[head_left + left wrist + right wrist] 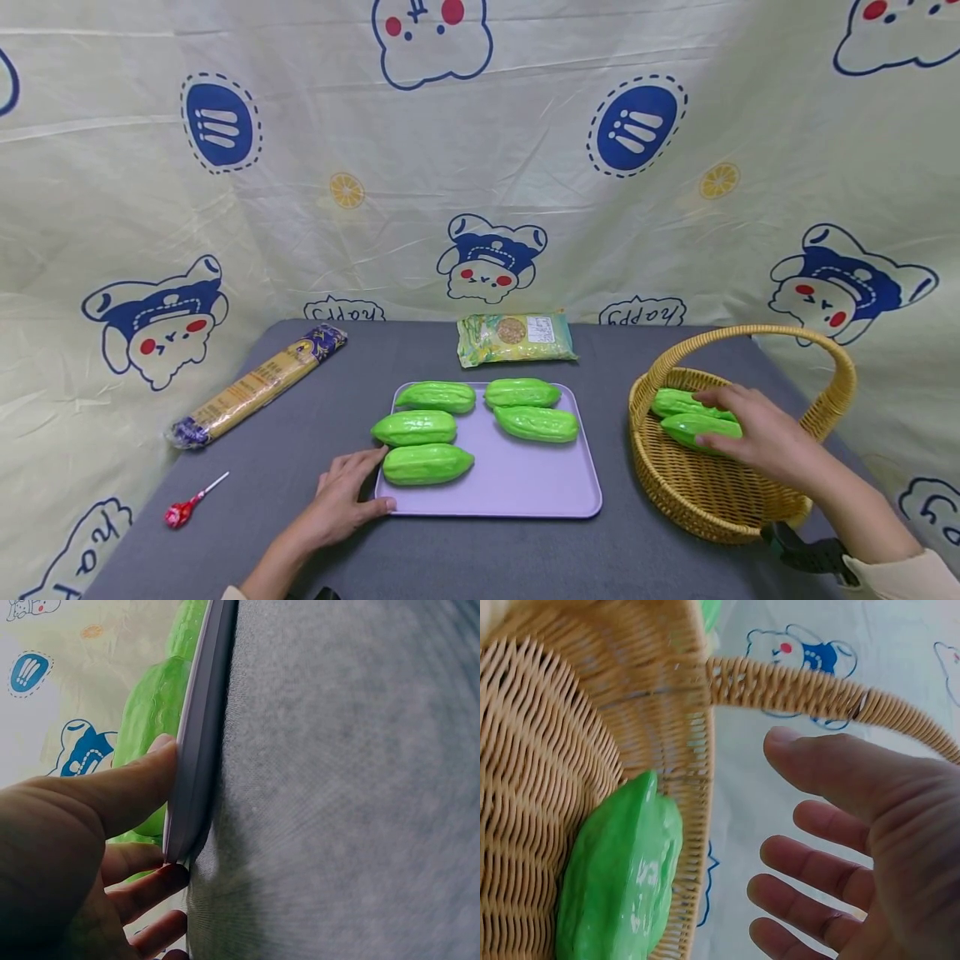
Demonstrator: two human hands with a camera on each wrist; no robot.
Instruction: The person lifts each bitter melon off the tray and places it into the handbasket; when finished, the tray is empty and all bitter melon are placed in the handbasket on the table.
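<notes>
My left hand touches the front left corner of a lilac tray. Its thumb lies on the rim, and the other fingers rest along the left side. Several glossy green bitter melons lie on the tray in two columns. At the right, a wicker basket with a tall handle holds two more bitter melons. Over the basket hovers my right hand, fingers spread and nothing held. The right wrist view shows one bitter melon inside, apart from the fingers.
A long pack of noodles lies at the back left. Behind the tray is a green and yellow packet. A red lollipop sits at the front left on the grey cloth. A printed curtain hangs behind the table.
</notes>
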